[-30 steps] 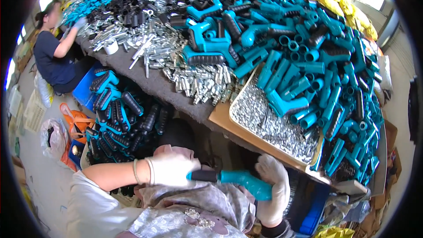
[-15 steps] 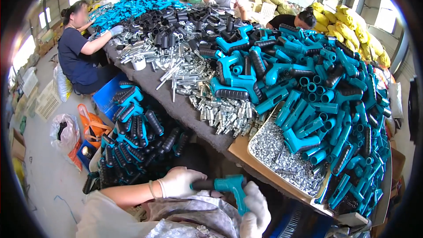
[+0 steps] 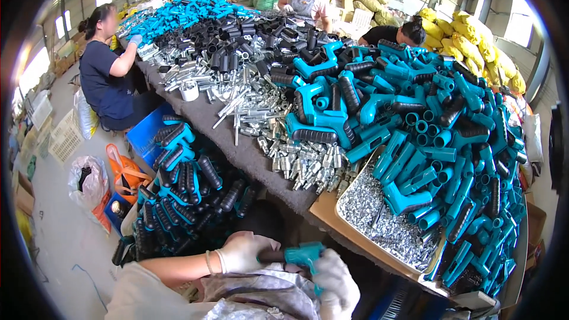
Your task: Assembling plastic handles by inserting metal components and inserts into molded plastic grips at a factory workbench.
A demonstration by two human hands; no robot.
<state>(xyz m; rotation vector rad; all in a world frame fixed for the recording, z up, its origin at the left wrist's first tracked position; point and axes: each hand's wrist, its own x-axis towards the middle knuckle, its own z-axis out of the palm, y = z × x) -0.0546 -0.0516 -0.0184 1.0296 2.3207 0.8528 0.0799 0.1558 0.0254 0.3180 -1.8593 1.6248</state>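
Fingers: L hand [image 3: 244,253], white-gloved, closed round outer end of a dark, smooth cyl. tube [image 3: 272,256]; R hand [image 3: 336,280], same glove type, wrapped over a teal plastic pistol-shaped housing [image 3: 301,253]. Far-side fingertips hidden, can't tell exact hold there.
Tube + housing: held up over lap, nr 6 o'clock of view, betw. the hands. Tube meets housing's L end; how deep it's seated, can't tell.
Long axis: tube & barrel approx. one line, 9 to 3 o'clock, nearly level. Bent grip drops twd 5 o'clock, mostly behind R glove; teal tip shows below.
Nearer hand: both in contact. Housing's at 3 o'clock fr. L hand, its visible barrel at 10–11 fr. R.
L arm: bare forearm in fr. 8 o'clock, lying low, bracelet [image 3: 208,262] at wrist.
R arm: comes up fr. 6 o'clock, hand upright, back of glove twd camera.
Tray: shallow cream tray [image 3: 338,208] of small silver metal bits, 2 o'clock fr. hands, apart.
Heap: jumbled teal housings w/ black ribbed grips [image 3: 415,160], 1 o'clock, beyond/against tray.
Box: blue plastic box [image 3: 146,136], 10 o'clock, similar teal-black pcs beside it.
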